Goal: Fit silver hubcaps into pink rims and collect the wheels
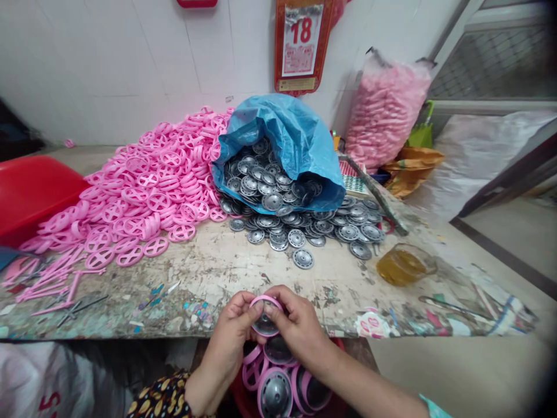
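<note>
Both hands meet at the table's front edge around one pink toy wheel (266,332) with a dark grey hubcap disc inside its ring. My left hand (237,325) grips the wheel's left side, thumb on its face. From the right, my right hand (296,320) grips the same wheel, its thumb also pressed on the face. Just below them, a red tub (237,395) holds several pink wheels with grey discs in them (275,392). Beyond the hands lie a heap of pink wheel rings (148,200) and a pile of loose grey discs (303,259).
A blue plastic bag (287,133) spills grey discs. On the worn table (209,267) are a glass cup of amber liquid (402,266), pink rods (65,284) and a stick (376,194). A red scoop-like container (39,188) stands left; a bag of pink parts (387,110) stands back right.
</note>
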Tool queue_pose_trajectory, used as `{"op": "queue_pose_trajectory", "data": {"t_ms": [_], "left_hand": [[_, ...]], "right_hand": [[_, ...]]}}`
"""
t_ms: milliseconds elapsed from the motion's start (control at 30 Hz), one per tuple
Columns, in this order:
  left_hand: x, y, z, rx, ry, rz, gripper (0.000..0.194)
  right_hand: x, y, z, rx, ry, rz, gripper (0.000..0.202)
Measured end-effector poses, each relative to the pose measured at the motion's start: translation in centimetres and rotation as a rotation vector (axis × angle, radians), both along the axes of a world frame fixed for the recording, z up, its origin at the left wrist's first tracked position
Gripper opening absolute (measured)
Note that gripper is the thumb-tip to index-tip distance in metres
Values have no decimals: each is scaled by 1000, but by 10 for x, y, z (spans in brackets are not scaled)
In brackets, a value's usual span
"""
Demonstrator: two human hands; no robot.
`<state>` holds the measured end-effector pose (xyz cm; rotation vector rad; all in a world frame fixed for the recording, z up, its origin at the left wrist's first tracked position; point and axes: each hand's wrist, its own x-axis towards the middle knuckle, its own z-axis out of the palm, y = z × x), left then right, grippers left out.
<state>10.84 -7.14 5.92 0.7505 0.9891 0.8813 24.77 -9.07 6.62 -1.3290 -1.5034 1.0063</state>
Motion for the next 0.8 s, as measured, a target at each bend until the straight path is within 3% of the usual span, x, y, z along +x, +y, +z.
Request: {"op": "queue_pose_trajectory", "data": {"t_ms": [100, 167, 233, 300, 433, 567, 633, 733, 800], "left_hand": [[-13, 13, -1, 30, 163, -223, 35], [-23, 29, -4, 107, 299, -266, 36], [-31, 49, -10, 247, 457, -206, 34], [-37, 73, -15, 440, 674, -128, 30], [-50, 122, -18, 740, 1195, -47, 28], [-76, 162, -8, 750, 1446, 92, 36], [-91, 177, -5, 681, 1624, 163, 42], [-110, 191, -6, 553, 1838, 159, 44], [-117, 193, -9, 541, 1853, 114, 41]], "right_hand": [[14, -1, -7, -151, -12, 135, 8], [26, 1, -8, -189, -140, 260, 12], [36, 9, -4, -122, -371, 284, 18], [41, 26, 1, 8, -613, 194, 21], [37, 83, 8, 245, -1025, 95, 24], [25, 141, 2, 378, -1223, 163, 27], [20, 160, -4, 424, -1255, 193, 28], [15, 173, -11, 446, -1261, 222, 27], [14, 168, -12, 456, -1250, 239, 28]]}}
